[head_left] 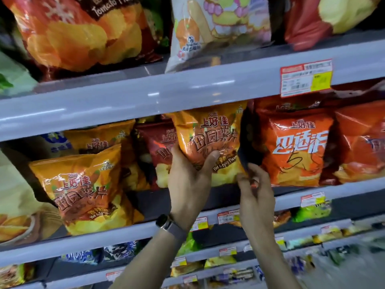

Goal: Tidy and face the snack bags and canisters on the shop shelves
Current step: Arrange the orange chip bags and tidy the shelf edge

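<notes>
An orange chip bag (210,134) stands upright in the middle shelf, lifted slightly between other bags. My left hand (187,180), with a watch on the wrist, grips its lower left side, thumb across the front. My right hand (255,190) pinches the bag's lower right corner. To its left stands a dark red bag (156,151). A matching orange bag (83,188) leans at the shelf front on the left. Red-orange bags (295,147) fill the right of the same shelf.
The grey shelf edge (125,101) above carries a price label (305,80). Large bags (79,32) stand on the top shelf. Lower shelves (229,253) hold small blue, green and yellow packs. A dark gap lies on the shelf below the held bag.
</notes>
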Demonstrator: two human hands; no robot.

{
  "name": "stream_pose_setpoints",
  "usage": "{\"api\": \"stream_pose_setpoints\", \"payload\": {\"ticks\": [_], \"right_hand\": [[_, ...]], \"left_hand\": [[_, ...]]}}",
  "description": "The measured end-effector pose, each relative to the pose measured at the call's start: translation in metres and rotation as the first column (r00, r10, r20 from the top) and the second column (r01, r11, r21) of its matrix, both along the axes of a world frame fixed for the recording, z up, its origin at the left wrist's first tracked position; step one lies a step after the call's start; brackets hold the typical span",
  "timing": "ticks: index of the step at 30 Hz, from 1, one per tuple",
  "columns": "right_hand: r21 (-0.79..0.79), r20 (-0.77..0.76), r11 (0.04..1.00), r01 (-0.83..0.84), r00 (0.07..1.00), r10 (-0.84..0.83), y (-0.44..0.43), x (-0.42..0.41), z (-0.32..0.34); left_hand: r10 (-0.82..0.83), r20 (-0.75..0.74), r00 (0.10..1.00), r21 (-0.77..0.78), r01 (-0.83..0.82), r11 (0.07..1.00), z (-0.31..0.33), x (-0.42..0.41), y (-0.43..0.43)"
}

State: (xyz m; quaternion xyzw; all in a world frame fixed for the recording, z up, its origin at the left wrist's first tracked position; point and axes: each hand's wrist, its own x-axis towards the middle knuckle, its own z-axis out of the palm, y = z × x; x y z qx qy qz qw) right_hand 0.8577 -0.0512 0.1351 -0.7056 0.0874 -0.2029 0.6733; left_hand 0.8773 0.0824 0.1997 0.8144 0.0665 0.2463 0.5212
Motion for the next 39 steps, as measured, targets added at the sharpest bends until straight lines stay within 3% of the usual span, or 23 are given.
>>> {"api": "stream_pose_setpoints", "payload": {"ticks": [5,9,12,22,29,32,35,39], "right_hand": [[-0.220,-0.075,0.968,-0.119,0.992,0.105,-0.013,0.007,-0.003],[-0.150,-0.186,0.939,-0.310,0.941,0.281,-0.015,0.011,-0.005],[-0.129,-0.249,0.924,-0.360,0.914,0.321,-0.018,0.016,-0.007],[-0.135,-0.213,0.890,-0.435,0.890,0.403,-0.040,0.054,-0.003],[-0.253,-0.232,0.847,-0.468,0.879,0.417,-0.046,0.051,-0.010],[-0.343,-0.187,0.828,-0.442,0.897,0.401,-0.051,0.042,-0.008],[-0.535,-0.106,0.773,-0.340,0.935,0.338,-0.055,0.030,-0.005],[-0.845,-0.037,0.520,-0.128,0.983,0.182,-0.056,0.013,0.000]], "left_hand": [[0.019,-0.058,0.998,0.071,-0.015,0.997,0.001,0.048,-0.035],[-0.030,-0.077,0.997,0.043,0.034,0.999,-0.017,0.072,-0.049],[-0.104,-0.093,0.990,0.031,0.108,0.994,-0.031,0.085,-0.057],[-0.139,-0.169,0.976,-0.125,0.119,0.985,-0.053,0.110,-0.066],[-0.121,-0.225,0.967,0.042,0.134,0.990,-0.039,0.083,-0.055],[-0.115,-0.197,0.974,0.146,0.145,0.979,-0.033,0.050,-0.052],[-0.169,-0.198,0.966,0.179,0.205,0.962,-0.031,0.005,-0.050],[-0.110,-0.320,0.941,0.359,0.228,0.905,-0.037,-0.034,-0.040]]}}
